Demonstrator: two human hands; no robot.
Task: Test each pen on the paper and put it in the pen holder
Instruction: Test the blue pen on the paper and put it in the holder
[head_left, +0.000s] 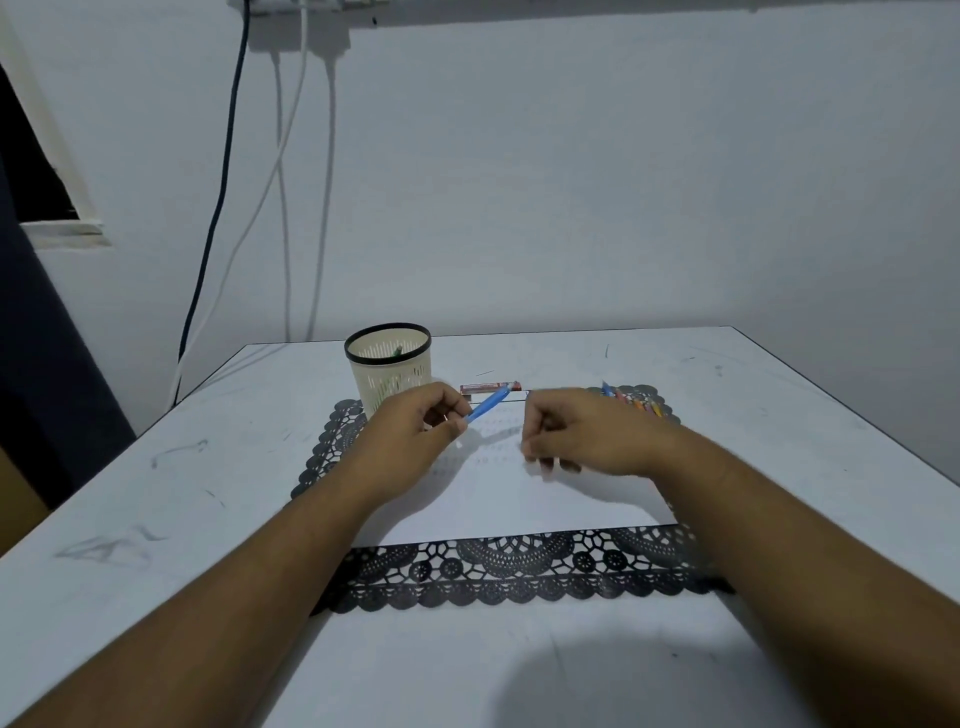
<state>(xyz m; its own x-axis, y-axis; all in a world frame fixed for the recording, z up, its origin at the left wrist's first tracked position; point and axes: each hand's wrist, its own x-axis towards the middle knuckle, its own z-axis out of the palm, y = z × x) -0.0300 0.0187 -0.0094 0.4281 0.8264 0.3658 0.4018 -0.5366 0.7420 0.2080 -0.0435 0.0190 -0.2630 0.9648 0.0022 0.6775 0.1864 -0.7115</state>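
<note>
Left hand (415, 431) pinched a blue pen (488, 408); right hand (576, 436) curled, contents unclear; loose pinch risked dropping it short of the pen holder (388, 371)

One head cam only: you look fwd and down, close above your left hand (415, 431) and right hand (576, 436), wall beyond fingertips.

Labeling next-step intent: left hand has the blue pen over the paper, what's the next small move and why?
Probably lift the blue pen left and back to drop it into the pen holder. The left hand pinches it above the paper, which already carries faint marks, the holder stands just behind that hand, and the right hand is off the pen. Whether this pen was tested is unclear.
</note>
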